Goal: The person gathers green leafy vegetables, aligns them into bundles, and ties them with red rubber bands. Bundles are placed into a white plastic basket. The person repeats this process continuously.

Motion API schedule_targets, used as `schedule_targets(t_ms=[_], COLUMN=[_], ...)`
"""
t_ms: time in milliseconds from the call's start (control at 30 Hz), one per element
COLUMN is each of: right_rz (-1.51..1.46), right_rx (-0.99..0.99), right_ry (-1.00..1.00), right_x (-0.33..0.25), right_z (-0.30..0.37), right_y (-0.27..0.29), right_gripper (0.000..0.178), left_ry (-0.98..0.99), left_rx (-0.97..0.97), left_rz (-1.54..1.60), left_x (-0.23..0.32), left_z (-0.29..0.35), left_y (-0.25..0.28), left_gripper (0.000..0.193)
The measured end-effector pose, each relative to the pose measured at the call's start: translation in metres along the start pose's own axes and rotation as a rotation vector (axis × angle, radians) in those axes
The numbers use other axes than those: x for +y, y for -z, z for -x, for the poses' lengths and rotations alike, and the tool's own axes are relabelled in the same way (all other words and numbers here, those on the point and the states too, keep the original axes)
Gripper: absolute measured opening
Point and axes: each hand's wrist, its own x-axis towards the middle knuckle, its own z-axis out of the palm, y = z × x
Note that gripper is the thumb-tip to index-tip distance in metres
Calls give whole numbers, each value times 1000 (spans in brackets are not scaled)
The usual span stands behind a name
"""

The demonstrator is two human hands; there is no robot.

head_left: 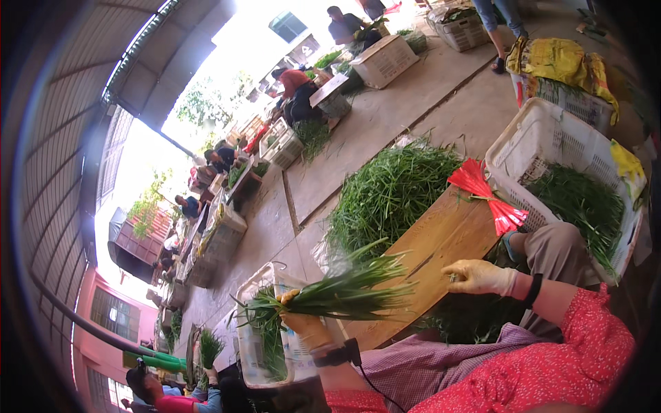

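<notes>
My left hand [304, 329], in a yellowish glove, is closed around a bunch of long green chives [344, 292]. The leafy ends fan out to the right over a wooden board [430, 248]. Above the board's near right side is my right hand [480, 277], also gloved. Its fingers are curled in, and a small greenish bit shows at the fingertips, too small to name. A bundle of red strips [487, 197] lies across the board's far end. Below the left hand stands a white plastic basket [248, 337] with more green stalks inside.
A big heap of green stalks [392, 196] lies beyond the board. On the right is a large white crate [527, 134] partly filled with greens. Behind it sits a basket topped by a yellow sack [561, 60]. Several people work among crates further off, and one person [162, 396] sits at lower left.
</notes>
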Motion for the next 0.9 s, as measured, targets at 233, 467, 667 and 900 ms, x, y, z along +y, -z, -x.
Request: schedule_targets(t_ms=[233, 467, 667, 900], right_rz=[-972, -798, 635, -90], right_rx=[-41, 19, -563, -28], right_ry=[-3, -257, -452, 158], right_x=[-39, -18, 34, -26], right_z=[-37, -8, 59, 26], right_y=[-8, 4, -5, -10], right_gripper=[44, 25, 66, 67], left_ry=[-23, 201, 205, 48], left_rx=[-133, -180, -309, -194], left_rz=[-76, 235, 321, 42], left_x=[-26, -42, -34, -54], left_z=[19, 42, 37, 51], left_y=[-30, -72, -66, -104], left_gripper=[11, 13, 17, 10])
